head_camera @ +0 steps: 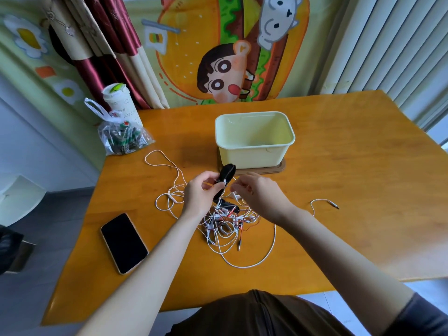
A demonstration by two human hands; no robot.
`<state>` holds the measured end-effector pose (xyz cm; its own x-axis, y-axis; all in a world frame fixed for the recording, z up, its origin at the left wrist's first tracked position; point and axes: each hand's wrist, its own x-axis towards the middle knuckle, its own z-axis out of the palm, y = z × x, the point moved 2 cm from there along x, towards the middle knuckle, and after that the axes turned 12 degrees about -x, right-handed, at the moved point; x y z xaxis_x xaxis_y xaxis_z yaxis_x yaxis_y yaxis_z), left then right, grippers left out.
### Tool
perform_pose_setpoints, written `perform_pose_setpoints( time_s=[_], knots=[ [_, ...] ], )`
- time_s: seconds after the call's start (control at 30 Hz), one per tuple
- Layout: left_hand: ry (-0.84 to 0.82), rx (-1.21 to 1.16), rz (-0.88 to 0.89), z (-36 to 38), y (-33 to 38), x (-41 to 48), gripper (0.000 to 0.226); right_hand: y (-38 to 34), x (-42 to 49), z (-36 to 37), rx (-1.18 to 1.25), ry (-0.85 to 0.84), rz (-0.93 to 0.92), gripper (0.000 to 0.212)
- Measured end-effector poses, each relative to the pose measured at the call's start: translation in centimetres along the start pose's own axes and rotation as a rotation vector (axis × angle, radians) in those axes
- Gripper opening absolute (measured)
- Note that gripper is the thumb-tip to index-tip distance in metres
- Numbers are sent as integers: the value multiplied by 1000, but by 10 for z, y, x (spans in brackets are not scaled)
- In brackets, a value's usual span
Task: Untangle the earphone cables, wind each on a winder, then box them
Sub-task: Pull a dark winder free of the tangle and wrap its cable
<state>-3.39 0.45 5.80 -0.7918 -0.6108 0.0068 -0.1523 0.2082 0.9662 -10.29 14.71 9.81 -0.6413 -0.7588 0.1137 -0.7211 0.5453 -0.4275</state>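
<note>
Nearest the lens, the person's dark-clothed lap (254,311) is filling the bottom edge, and both bare forearms are reaching up toward the pale yellow plastic box (252,156). The box is sitting open on a brown wooden board (271,169) on the orange table (351,178).

Just in front of the box, the left hand (197,194) is gripping a black winder (226,174). Its fingers are curling round the winder's lower part, and the top is rising toward the box's near left corner. The right hand (254,192) is hovering just beside the winder with fingertips drawn together, apparently pinching a white strand (226,184) crossing it, though the pinch is too small to be sure of.

Under both hands, on the person's side of the box, the tangle of earphone cables (225,221) is lying on the table. Thin white leads are knotting with a red one there, and one jack plug (333,205) is trailing off to the right.

The cables are looking light, limp and a little springy, so turns are likely to be slipping off the winder unless a thumb is pinning each one. Taking hold close to a plug or earbud, rather than mid-loop, is probably the safer grip, since tugging is risking tighter knots and strained wire.

A black smartphone (124,243) is lying left of the tangle. A knotted plastic bag (121,139) and a paper cup (121,105) are standing to the box's left.
</note>
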Motion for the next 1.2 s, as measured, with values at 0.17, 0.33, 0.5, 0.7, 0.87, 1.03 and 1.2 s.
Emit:
perform_pose_setpoints(
  time_s=[0.17,0.33,0.5,0.7,0.87,1.03,1.2],
  knots=[
    [-153,87,58,-8,11,2,14,12,12,-21,20,28,-25,22],
    [-309,92,26,-17,29,6,15,13,17,-30,35,122,-56,23],
    [-468,72,-76,-28,37,9,13,12,19,-24,102,174,-74,18],
    [-556,-343,-332,-26,37,-2,19,11,27,-20,322,90,50,23],
    [-417,-772,-407,-15,39,-6,19,6,18,-1,498,-29,147,31],
    [-164,-928,-400,-5,29,-4,11,1,4,24,556,31,265,28],
    [-43,-1051,-430,5,22,-5,10,-7,-3,32,495,48,288,31]
  ],
)
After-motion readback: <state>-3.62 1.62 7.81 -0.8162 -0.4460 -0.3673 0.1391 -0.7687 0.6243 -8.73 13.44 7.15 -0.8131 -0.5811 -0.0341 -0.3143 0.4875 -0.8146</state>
